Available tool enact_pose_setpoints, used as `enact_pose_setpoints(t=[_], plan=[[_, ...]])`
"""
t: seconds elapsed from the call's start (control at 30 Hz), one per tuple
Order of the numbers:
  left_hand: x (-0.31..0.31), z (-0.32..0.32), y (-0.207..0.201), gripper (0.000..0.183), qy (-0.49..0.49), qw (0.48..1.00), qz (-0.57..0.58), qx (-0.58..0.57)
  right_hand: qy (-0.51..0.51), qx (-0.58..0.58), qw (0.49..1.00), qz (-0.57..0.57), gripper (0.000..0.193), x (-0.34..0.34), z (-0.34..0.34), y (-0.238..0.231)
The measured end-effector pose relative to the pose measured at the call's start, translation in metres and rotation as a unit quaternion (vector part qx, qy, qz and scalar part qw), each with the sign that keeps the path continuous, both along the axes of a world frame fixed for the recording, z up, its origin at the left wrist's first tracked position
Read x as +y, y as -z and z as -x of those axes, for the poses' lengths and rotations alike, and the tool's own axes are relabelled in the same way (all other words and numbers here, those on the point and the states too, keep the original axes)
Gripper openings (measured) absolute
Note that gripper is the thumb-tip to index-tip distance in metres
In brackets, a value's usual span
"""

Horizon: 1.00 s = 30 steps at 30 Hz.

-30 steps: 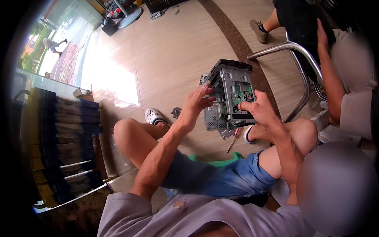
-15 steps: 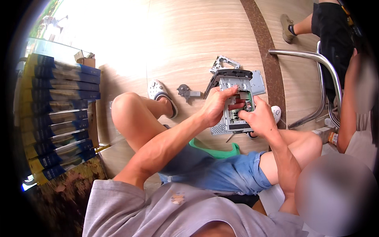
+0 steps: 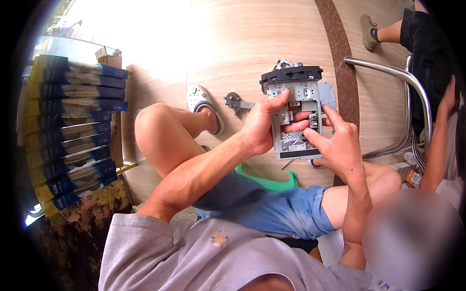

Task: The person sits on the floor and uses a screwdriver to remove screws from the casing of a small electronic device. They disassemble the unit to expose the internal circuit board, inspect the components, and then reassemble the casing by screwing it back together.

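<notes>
Grey bare metal — a device chassis [image 3: 307, 105], held above the floor [image 3: 233, 58] between two hands, its long axis running nearly straight out from the grey shirt [image 3: 189, 257], black front panel [image 3: 291, 73] across its far end. Left grip [image 3: 258, 127] grasps the chassis by its left side: thumb on the upper face, fingers showing through the opening. Right grip [image 3: 341, 141] holds the right side, thumb over the edge at the opening, index finger along the rim; both touch it, so neither is nearer. Face punched with holes and slots, perforated sheet [image 3: 291, 137] deeper in — green sliver at the right edge, much else hidden by fingers. Left of the chassis, a dark round part [image 3: 234, 100] with a flat tab; just past its right side, a pale metal plate [image 3: 327, 94].
</notes>
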<state>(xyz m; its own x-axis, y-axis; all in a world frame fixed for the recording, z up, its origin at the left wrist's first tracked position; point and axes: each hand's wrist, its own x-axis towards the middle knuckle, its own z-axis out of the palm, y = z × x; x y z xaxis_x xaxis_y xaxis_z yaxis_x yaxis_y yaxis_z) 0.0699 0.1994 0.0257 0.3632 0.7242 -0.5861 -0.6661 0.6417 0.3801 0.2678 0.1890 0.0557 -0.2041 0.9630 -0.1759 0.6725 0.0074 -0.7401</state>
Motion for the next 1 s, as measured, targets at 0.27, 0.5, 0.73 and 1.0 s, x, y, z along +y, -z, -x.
enact_pose_setpoints(t=[0.27, 0.5, 0.73, 1.0], plan=[[-0.008, 0.001, -0.003, 0.046, 0.023, 0.998, -0.045, -0.037, 0.095, 0.048, 0.993, -0.041, 0.031, 0.001, -0.009, -0.036], [-0.01, -0.004, -0.006, 0.043, 0.038, 0.999, -0.037, -0.012, 0.008, 0.004, 0.968, -0.25, 0.015, 0.001, -0.004, -0.013], [-0.012, -0.003, -0.01, 0.035, 0.06, 0.998, -0.029, 0.004, -0.059, -0.12, 0.948, -0.289, 0.006, 0.005, -0.005, -0.016], [-0.013, 0.002, -0.017, 0.034, 0.058, 0.998, -0.038, 0.008, -0.102, -0.13, 0.918, -0.36, 0.012, 0.008, -0.004, -0.014]])
